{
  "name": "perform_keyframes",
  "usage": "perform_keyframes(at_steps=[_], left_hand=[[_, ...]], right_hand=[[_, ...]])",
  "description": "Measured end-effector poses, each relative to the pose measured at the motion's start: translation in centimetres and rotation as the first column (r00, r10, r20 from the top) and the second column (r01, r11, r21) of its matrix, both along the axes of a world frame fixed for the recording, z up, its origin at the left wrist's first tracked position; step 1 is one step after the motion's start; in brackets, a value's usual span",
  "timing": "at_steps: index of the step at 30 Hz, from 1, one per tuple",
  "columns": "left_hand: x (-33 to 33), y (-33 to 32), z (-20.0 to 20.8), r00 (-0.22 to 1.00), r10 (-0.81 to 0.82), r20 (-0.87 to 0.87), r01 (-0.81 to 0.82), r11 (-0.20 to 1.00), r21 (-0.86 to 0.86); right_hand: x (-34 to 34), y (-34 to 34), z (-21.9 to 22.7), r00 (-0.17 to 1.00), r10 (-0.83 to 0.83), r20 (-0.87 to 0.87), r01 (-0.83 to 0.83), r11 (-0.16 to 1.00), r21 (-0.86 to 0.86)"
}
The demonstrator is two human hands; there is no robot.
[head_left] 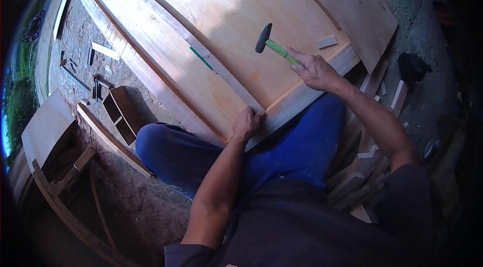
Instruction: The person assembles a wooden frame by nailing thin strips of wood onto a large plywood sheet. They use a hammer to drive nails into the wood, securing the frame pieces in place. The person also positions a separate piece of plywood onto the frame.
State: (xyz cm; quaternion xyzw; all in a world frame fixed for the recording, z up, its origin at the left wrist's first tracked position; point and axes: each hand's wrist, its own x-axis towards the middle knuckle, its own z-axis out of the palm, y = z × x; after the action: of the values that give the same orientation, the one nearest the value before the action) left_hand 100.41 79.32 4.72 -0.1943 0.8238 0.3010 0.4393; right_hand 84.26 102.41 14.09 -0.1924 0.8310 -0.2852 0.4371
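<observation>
My right hand [318,71] grips a hammer [282,51] by its green handle. The dark metal head is raised above a large plywood panel [241,58] framed with wooden strips. My left hand [246,125] is closed over the near end of the long middle wooden strip [186,40], where it meets the near rail [294,103] of the frame. Its thumb and forefinger lie on either side of the joint; anything small beneath the fingers is hidden. A thin green straight piece [202,59] lies along the middle strip.
My legs in blue trousers [297,141] are folded against the near rail. A small wood block [327,42] lies on the panel at right. Wood offcuts [359,176] are piled at my right. To the left are a compartmented wooden box [122,115], a curved strip [113,138] and loose tools.
</observation>
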Motion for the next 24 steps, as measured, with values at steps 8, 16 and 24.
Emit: perform_keyframes(at_steps=[8, 16, 24], left_hand=[[0.0, -0.3, 0.1, 1.000, -0.015, 0.017, 0.015, 1.000, -0.013], [-8.4, -3.7, 7.4, 0.797, 0.571, -0.194, -0.401, 0.742, 0.538], [-9.6, -3.0, 8.7, 0.753, 0.609, -0.248, -0.247, 0.612, 0.751]], right_hand=[[0.5, 0.2, -0.9, 0.973, 0.220, -0.069, -0.212, 0.971, 0.106], [3.9, -7.5, 1.5, 0.902, -0.422, -0.090, 0.352, 0.840, -0.413], [7.3, -13.1, 3.6, 0.803, -0.585, -0.118, 0.517, 0.781, -0.350]])
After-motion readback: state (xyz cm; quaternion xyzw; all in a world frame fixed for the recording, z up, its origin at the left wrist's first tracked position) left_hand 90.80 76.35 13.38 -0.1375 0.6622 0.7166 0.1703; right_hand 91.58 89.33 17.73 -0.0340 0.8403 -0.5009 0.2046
